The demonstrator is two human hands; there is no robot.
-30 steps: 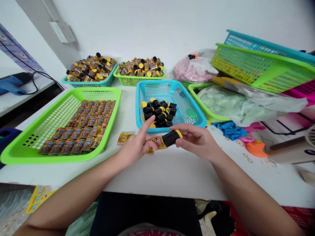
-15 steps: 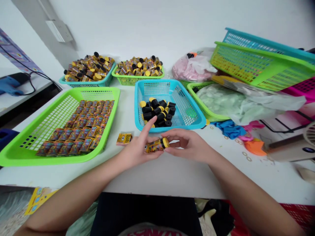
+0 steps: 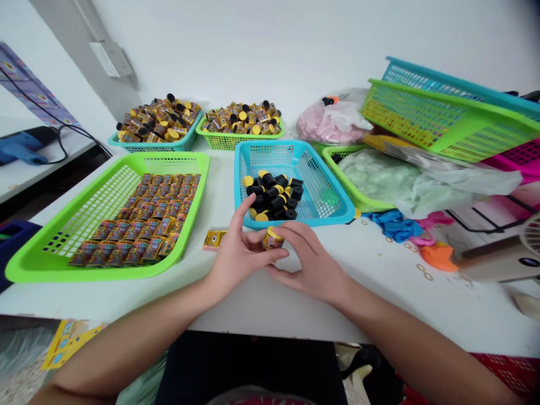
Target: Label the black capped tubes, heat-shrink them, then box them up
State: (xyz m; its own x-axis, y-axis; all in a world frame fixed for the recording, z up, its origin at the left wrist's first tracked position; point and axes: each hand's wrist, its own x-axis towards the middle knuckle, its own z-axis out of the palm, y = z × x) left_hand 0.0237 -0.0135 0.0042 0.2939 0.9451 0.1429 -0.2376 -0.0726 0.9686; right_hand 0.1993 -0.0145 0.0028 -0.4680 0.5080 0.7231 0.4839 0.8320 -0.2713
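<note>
Between both hands, above the front of the table, is a small cylinder with a yellow end and a printed wrapper (image 3: 272, 239), tilted toward me. My left hand (image 3: 240, 250) is closed around its side with the index finger raised. Fingers of my right hand (image 3: 310, 256) pinch it from the right and below; some fingertips are hidden. A flat yellow printed stack of wrappers (image 3: 214, 239) lies left of my left hand. Just beyond the hands stands a blue basket (image 3: 337, 194) with black cylinders with yellow ends (image 3: 276, 194), all unwrapped.
On the left, a green basket (image 3: 34, 264) holds rows of wrapped cylinders (image 3: 139, 230). Two baskets of loose wrapped pieces (image 3: 158, 121) stand at the wall. Stacked baskets (image 3: 455, 112), a bag (image 3: 379, 171), balloons (image 3: 396, 222) and a small fan (image 3: 502, 256) are on the right.
The wrapped cylinder has turned from lying sideways to pointing its yellow end up and toward me. My right hand has moved in closer around it. The view has shifted slightly.
</note>
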